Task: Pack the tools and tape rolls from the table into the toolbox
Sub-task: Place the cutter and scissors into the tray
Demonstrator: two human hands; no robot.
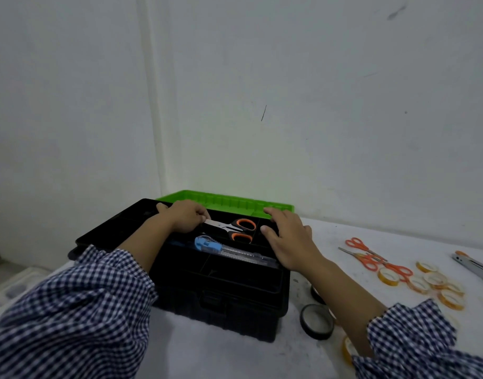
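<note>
The black toolbox (235,305) stands open with its green lid (226,203) tilted back. In its top tray (262,285) lie black-and-orange scissors (240,229) and a blue utility knife (221,248). My left hand (184,216) is over the tray's far left, its curled fingers pinching the tips of the scissors' blades. My right hand (287,239) rests on the tray's right rim with fingers relaxed and spread. On the table to the right lie orange scissors (371,258), several yellow tape rolls (432,283), black tape rolls (317,321) and a grey tool (475,266).
A white wall runs close behind the toolbox. A yellow tape roll (347,348) lies under my right forearm. The white table (221,351) reaches toward me in front of the box. At the left, the table edge drops to a dim floor.
</note>
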